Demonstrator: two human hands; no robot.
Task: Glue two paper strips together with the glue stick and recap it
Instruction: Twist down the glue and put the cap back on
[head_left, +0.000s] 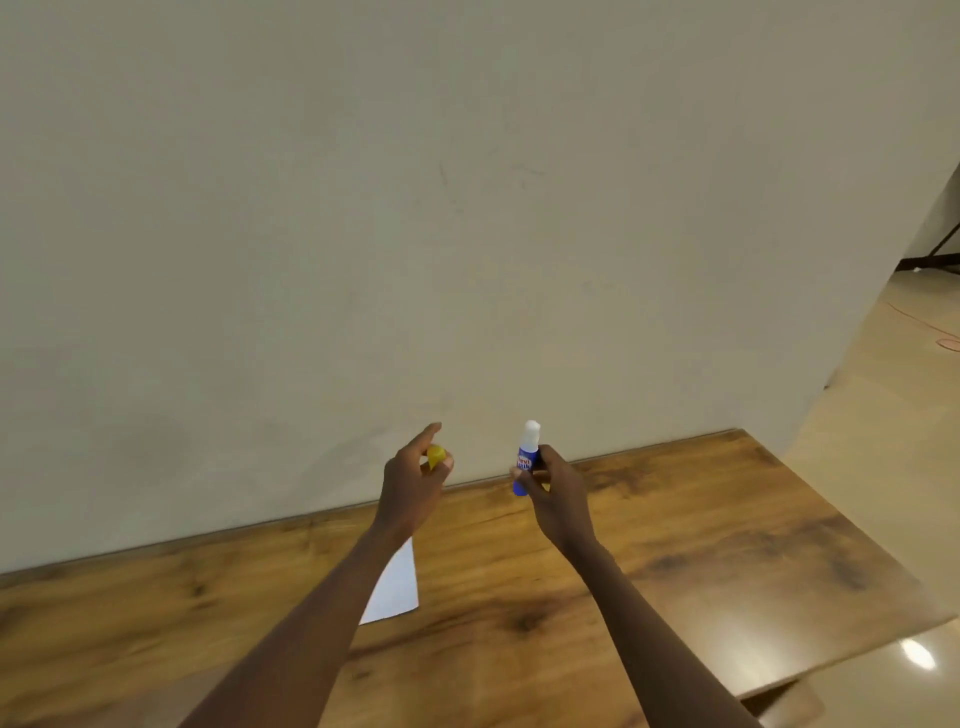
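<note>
My right hand (556, 493) holds a blue and white glue stick (525, 460) upright above the table, its white glue tip bare and raised. My left hand (413, 483) pinches the yellow cap (435, 455) a short way to the left of the stick, apart from it. A white paper strip (397, 584) lies flat on the wooden table under my left forearm, which hides part of it. I cannot make out a second strip.
The wooden table (701, 545) runs along a plain pale wall (467, 208). Its right edge drops to a glossy tiled floor (883, 415). A dark stand leg (930, 262) shows far off at the upper right.
</note>
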